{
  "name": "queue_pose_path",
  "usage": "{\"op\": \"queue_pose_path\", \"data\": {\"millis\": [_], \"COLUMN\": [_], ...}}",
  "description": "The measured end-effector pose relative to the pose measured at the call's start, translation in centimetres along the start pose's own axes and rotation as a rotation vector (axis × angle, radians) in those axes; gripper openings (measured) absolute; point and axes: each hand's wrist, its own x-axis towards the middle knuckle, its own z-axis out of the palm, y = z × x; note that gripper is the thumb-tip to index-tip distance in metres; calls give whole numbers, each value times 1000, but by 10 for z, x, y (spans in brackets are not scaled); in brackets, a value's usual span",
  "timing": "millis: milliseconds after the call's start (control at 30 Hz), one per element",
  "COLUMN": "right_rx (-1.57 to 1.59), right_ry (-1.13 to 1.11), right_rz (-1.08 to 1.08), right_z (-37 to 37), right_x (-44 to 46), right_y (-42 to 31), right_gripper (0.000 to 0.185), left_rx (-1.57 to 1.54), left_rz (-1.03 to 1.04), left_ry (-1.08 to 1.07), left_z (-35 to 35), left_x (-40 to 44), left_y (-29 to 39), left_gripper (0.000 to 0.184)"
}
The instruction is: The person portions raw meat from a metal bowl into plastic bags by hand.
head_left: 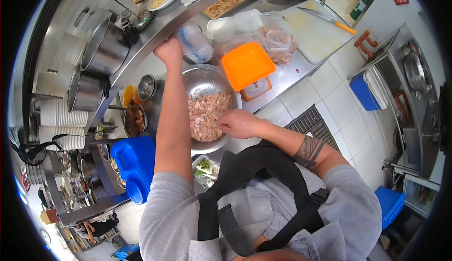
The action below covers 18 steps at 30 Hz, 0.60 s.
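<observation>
In the head view, the right hand (239, 123) has its fingers curled in at the meat (205, 112), which lies in a metal bowl (212, 77) on the counter (297, 83); whether it grips any is hidden. The left hand (169, 50) is by the metal shelf (162, 31), near a clear plastic bag (197, 44), its fingers too hidden to tell their hold. Beside the bowl, an orange tray (248, 66) sits on a scale (256, 90).

grey short-sleeved shirt (259, 207), black strap harness (208, 216), black buckle (319, 196), dark banded tattoo (309, 151) on right arm (280, 136)
</observation>
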Motion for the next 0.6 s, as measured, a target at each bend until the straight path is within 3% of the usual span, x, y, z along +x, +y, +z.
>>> {"op": "queue_pose_path", "data": {"millis": [67, 133, 233, 333, 433, 600], "right_rx": [-58, -50, -51, -54, -56, -48], "right_ry": [-61, -63, -85, -99, -114, -151], "right_rz": [46, 41, 49, 60, 64, 41], "right_z": [1, 2, 1, 2, 5, 11], "right_x": [0, 1, 1, 3, 4, 9], "right_y": [2, 3, 1, -1, -2, -6], "right_gripper": [15, 15, 15, 15, 15, 16], "left_rx": [-108, -243, -503, -439, -613, -549], "left_rz": [-2, -328, -324, -378, -391, -505], "left_ry": [-6, -19, 105, -81, 46, -37], "left_z": [-3, -13, -18, -25, -30, -28], "left_x": [6, 5, 7, 3, 9, 16], "left_y": [-5, -3, 1, 12, 2, -31], "left_gripper": [27, 38, 43, 41, 41, 39]}}
